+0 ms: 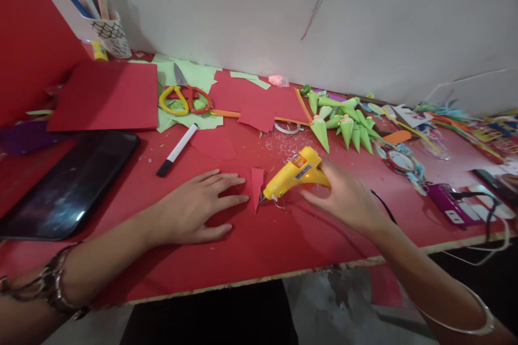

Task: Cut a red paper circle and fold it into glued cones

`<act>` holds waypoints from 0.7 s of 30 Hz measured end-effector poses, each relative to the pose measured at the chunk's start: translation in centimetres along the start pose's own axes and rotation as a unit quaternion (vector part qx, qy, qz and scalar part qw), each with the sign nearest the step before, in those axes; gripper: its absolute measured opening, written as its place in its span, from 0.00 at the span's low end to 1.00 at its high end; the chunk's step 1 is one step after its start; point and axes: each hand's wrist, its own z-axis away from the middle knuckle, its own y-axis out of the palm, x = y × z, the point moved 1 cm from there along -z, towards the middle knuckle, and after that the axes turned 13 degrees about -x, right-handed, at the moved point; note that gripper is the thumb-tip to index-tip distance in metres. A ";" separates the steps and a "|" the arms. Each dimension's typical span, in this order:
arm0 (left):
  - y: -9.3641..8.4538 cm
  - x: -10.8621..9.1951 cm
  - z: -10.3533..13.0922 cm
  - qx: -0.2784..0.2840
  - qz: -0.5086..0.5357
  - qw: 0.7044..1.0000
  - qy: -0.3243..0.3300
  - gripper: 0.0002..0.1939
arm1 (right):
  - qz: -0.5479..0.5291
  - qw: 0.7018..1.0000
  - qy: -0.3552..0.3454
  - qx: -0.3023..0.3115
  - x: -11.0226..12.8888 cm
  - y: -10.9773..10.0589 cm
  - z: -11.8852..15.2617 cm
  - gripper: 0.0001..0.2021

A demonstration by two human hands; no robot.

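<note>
My right hand (pixel 343 194) is wrapped round the handle of a yellow hot glue gun (pixel 293 172). Its nozzle points down and left, close to the edge of a narrow folded red paper cone (pixel 256 186) lying on the red table; whether they touch I cannot tell. Just left of the cone, my left hand (pixel 202 205) lies flat with its fingers spread, fingertips near the paper and nothing in it. Above the left hand rests a white marker with a black cap (pixel 177 151). Finished-looking green paper cones (pixel 348 124) lie in a pile beyond the glue gun.
Scissors (pixel 186 99) with yellow and red handles lie on green paper scraps. Red paper sheets (pixel 109 94) sit behind. A dark phone or tablet (pixel 73 183) is at left, a pen cup (pixel 109 35) at back left. A purple power strip (pixel 451 205) with cables is at right.
</note>
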 end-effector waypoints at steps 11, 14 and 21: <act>0.0 0.0 0.1 0.009 -0.009 1.000 -0.003 0.24 | 0.006 0.996 -0.069 0.048 -0.3 -0.1 -0.5 0.06; 0.0 0.0 0.1 0.006 -0.010 1.000 0.001 0.24 | 0.015 0.995 -0.086 0.039 -0.3 0.0 -0.6 0.05; 0.1 0.0 0.1 0.000 -0.009 1.000 0.003 0.24 | 0.019 0.995 -0.093 0.034 -0.8 0.0 -0.7 0.07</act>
